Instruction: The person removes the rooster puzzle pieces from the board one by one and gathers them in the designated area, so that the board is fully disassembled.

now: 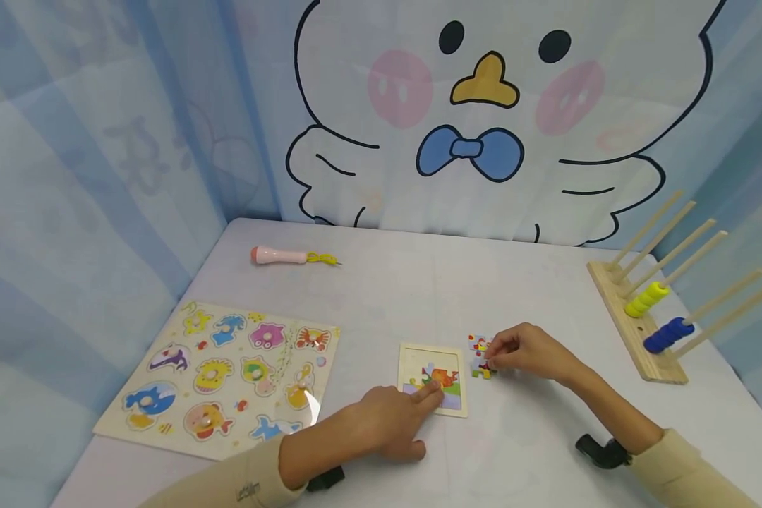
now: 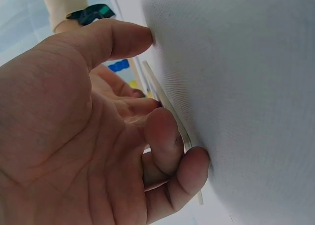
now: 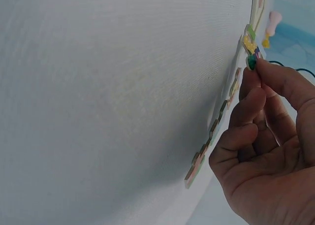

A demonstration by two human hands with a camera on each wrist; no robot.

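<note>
A small wooden puzzle tray point(image 1: 403, 367) lies on the white table, its lower part filled with jigsaw pieces showing an orange animal picture point(image 1: 445, 377). My left hand point(image 1: 387, 423) reaches over its lower edge, extended fingertips pressing on the pieces. The left wrist view shows the thumb spread away and other fingers bent by the tray's edge point(image 2: 170, 107). To the right of the tray, my right hand point(image 1: 533, 353) pinches a colourful jigsaw piece point(image 3: 251, 44) between thumb and forefinger. Loose jigsaw pieces point(image 1: 479, 343) lie at its fingertips, partly hidden by them.
A large sea-animal peg board point(image 1: 228, 381) lies at left. Behind it is a pink microphone-shaped toy point(image 1: 281, 256) with a yellow cord. A wooden peg rack point(image 1: 638, 328) with yellow and blue beads stands at right. Patterned curtains point(image 1: 470, 197) border the table.
</note>
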